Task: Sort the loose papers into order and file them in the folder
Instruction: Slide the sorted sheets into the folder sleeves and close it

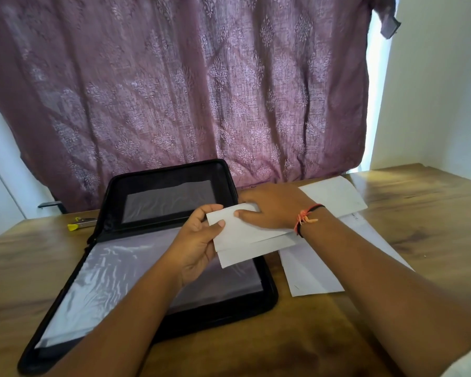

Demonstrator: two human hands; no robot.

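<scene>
At centre frame, the left hand (199, 240) is pinching the near-left edge of a small stack of papers (245, 238), thumb on top and fingers underneath. The right hand (272, 205) is lying over the same stack with its thumb pressing on the top sheet. Its fingers are reaching past the far edge, and I cannot tell whether they are curling round it or just resting. The sheets are sitting fanned and not squared, hanging over the right side of the open folder (269, 293).

Step in hand, as I'm reading it: still sorting and collating, not filing. The clear sleeve (114, 278) facing up in the folder is looking empty, probably, though glare is hiding part of it. More loose sheets (310, 270) are lying on the table at right of centre, partly under the right forearm.

Next move is calling for squaring the fanned edges, then freeing one hand to open the sleeve mouth. The thin film is likely clinging shut, and the paper is likely buckling if pushed in crooked.

The folder is lying on a wooden table (419, 213), its lid propped up towards the back. A small yellow-tipped object (78, 224) is lying at left, too small to identify. A purple patterned curtain (201, 91) is filling the upper frame, with a pale wall (433, 91) at upper right.
</scene>
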